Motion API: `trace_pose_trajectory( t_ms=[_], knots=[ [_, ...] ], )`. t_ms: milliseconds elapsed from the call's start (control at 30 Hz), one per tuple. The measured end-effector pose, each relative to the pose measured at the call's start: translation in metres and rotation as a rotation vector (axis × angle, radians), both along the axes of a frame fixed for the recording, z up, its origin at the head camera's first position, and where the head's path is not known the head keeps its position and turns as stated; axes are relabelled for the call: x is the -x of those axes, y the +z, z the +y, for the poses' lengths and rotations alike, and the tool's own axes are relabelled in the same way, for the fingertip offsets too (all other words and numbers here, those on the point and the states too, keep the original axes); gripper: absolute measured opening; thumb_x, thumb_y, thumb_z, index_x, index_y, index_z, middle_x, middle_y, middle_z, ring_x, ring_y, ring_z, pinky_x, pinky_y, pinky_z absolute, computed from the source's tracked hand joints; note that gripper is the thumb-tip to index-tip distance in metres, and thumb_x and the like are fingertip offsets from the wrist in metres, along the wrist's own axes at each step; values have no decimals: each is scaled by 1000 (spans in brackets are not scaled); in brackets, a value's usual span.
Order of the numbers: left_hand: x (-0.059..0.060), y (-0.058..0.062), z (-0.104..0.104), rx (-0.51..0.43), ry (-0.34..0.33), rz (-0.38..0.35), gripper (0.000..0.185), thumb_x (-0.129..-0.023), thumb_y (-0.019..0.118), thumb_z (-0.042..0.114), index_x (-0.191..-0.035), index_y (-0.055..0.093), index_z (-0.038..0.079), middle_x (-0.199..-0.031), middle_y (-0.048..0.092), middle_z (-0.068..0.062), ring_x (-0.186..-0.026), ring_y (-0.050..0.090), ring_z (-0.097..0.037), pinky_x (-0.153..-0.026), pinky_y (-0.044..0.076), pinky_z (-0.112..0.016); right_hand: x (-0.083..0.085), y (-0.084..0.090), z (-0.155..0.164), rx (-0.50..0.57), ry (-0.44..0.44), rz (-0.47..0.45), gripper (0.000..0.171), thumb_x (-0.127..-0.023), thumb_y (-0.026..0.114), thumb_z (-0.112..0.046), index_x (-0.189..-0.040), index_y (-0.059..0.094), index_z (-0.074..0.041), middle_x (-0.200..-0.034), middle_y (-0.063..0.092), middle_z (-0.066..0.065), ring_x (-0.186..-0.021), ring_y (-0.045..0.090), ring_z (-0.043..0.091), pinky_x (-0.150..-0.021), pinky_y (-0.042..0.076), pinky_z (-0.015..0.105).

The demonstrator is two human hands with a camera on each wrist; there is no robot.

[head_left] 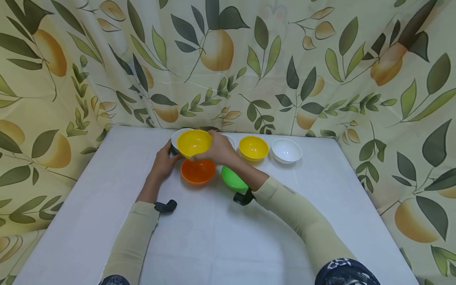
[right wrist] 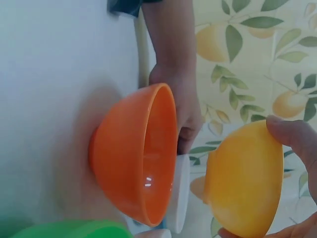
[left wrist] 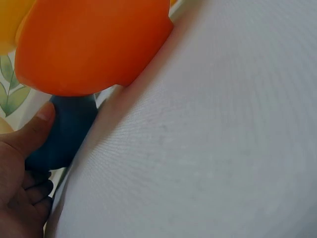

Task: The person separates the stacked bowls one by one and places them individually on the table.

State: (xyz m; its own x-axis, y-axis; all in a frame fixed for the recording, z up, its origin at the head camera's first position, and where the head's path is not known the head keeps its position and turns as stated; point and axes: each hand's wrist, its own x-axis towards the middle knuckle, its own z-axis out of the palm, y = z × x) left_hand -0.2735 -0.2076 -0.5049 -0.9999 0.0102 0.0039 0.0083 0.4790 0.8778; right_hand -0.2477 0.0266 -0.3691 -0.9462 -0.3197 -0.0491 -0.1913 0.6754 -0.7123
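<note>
A white-covered table (head_left: 213,237) stands against a curtain (head_left: 320,59) printed with leaves and fruit.

The right hand (head_left: 219,149) holds a yellow bowl (head_left: 194,142) by its rim, thumb and fingers curled round the edge, lifted clear of the table and tilted. It hangs above and behind the orange bowl (head_left: 198,171), which rests on the table. The left hand (head_left: 163,162) has its thumb and fingers round a dark blue object (left wrist: 67,134) beside a white bowl (head_left: 176,136) at the back left. What the blue object is cannot be told; it seems to sit under or against that white bowl.

Risks, as judged: the lifted bowl is held at one edge only, so a slack pinch could let it drop onto the orange bowl and knock it. The right forearm passes just over the green bowl (head_left: 233,179); a low sweep could push it. The bowls at the back left stand close together, so one could be nudged.

Count of bowls in view: two yellow, counting the second yellow bowl (head_left: 253,148); one orange; one green; two white for certain, counting the far white bowl (head_left: 286,150). A pale rim behind the right hand may be a third.
</note>
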Motion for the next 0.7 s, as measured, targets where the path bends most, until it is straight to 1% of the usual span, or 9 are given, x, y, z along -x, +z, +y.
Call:
trace_pose_trajectory(
  t_ms=[167,300,400,533,700],
  knots=[
    [0,-1,-1,5,5,5,91,-99,76,30,-169,21,12,-171,26,-13,-159,18,-31,-129,15,-49,-9,1,7,40,2,-23,106,-70,98,-44,-153,45,-3,-130,62,10,-110,61,25,-92,58,39],
    [0,-2,-1,-2,5,13,92,-99,77,30,-169,20,10,-171,26,-15,-159,18,-32,-129,15,-49,-15,2,12,27,5,-4,107,-71,97,-45,-154,44,-4,-130,62,10,-109,60,25,-92,58,40],
    [0,-3,-1,-11,-2,17,94,-97,79,29,-168,21,8,-171,26,-16,-159,19,-33,-129,16,-49,-20,3,16,14,-7,2,107,-71,97,-45,-154,43,-3,-130,61,10,-110,59,26,-92,58,41],
    [0,-2,0,-11,-11,29,97,-96,81,32,-168,21,8,-171,26,-16,-158,21,-33,-129,18,-50,-27,4,23,36,-32,-10,104,-70,97,-42,-151,44,-3,-129,61,11,-110,59,28,-92,58,42],
    [-1,-1,0,7,-9,36,98,-96,80,34,-168,20,7,-171,26,-18,-158,21,-36,-128,18,-52,-35,6,32,60,-57,-19,110,-69,97,-41,-156,41,-5,-136,60,13,-114,58,29,-95,58,45]
  ],
)
